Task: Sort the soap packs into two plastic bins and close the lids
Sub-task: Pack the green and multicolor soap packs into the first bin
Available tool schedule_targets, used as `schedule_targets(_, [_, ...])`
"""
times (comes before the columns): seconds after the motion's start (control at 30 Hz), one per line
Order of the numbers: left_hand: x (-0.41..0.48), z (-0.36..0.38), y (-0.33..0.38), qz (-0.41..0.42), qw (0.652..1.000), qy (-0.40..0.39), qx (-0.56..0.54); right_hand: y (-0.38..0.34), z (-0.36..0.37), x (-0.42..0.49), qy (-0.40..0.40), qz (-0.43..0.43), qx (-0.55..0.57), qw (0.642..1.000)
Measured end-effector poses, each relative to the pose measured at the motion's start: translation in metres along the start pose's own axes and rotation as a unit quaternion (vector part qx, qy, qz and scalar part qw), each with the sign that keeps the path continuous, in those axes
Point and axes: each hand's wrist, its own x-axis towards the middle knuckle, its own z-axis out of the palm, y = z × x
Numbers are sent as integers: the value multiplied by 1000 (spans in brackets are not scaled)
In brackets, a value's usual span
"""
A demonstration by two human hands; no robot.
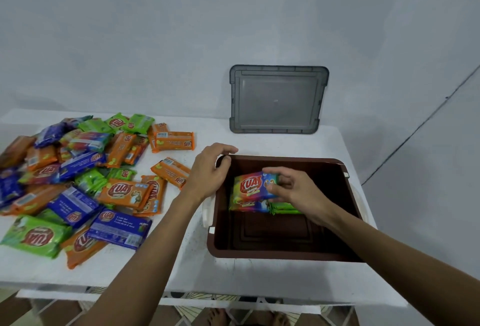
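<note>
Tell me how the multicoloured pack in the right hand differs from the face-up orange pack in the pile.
Colour: the multicoloured pack runs green, red and blue; the orange pack is orange. Place: the multicoloured pack is inside the brown bin, atop other packs; the orange pack lies in the pile on the white table. Handling: the right hand grips the multicoloured pack; no hand touches the orange pack. Both show the red KUAT logo, face up.

1. Seemingly a plain room in a home: a bare, pale blue painted wall stands behind a white table.
2. Patterned floor tiles show below, with the person's bare feet on them.
</note>
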Motion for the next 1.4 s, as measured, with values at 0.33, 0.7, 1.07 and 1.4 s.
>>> schedule_targets(0.33, [-1, -1, -3, 43, 998, -13, 32, 27, 19, 22, 69, 5, -190, 979])
schedule_targets(0.7, [2, 3, -7, 39, 998, -21, 33, 30, 21, 27, 101, -28, -388, 916])
schedule_targets(1.07, [1, 3, -9, 65, 996, -15, 57, 27, 18, 24, 97, -49, -419, 901])
schedule_targets(1.4, [-4, -10, -15, 58, 994, -34, 82, -25, 13, 38, 105, -150, -392, 902])
